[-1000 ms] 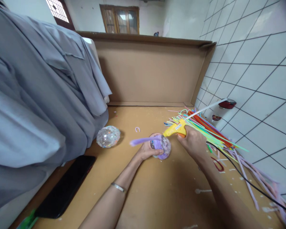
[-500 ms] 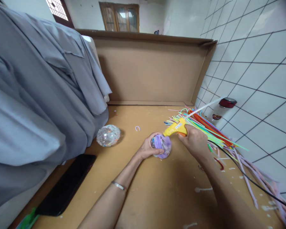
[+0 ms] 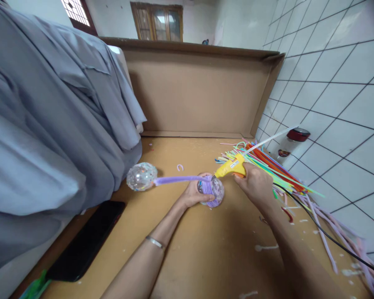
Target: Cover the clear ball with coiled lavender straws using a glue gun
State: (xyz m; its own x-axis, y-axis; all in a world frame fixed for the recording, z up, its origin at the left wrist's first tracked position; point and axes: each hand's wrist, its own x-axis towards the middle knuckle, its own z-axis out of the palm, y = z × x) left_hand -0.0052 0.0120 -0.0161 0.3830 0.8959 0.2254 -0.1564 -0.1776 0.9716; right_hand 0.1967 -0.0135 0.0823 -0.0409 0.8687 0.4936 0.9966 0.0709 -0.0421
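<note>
My left hand (image 3: 193,193) is closed around a clear round ornament (image 3: 218,192) partly wrapped in purple pipe cleaner. A loose length of the purple pipe cleaner (image 3: 177,180) sticks out to the left from the wrapped part. In my right hand (image 3: 257,182) is a yellow hot glue gun (image 3: 231,165), fingers wrapped round its handle. Its nozzle points down-left at the edge of the purple wrapping; whether it touches cannot be made out. A clear glue stick (image 3: 272,137) juts from the gun's rear. Left of my hands, a second clear faceted ball (image 3: 141,176) rests on the table.
Colourful pipe cleaners (image 3: 268,170) are piled at the right by the tiled wall, near a red-lidded jar (image 3: 294,141). The black cord (image 3: 327,234) runs to the lower right. A black phone (image 3: 87,241) and grey cloth (image 3: 65,108) occupy the left; a cardboard panel (image 3: 199,91) stands behind.
The purple pipe cleaner's loose end now stretches out to the left, where before it was not seen there. Both hands, the glue gun and the ornament have hardly moved.
</note>
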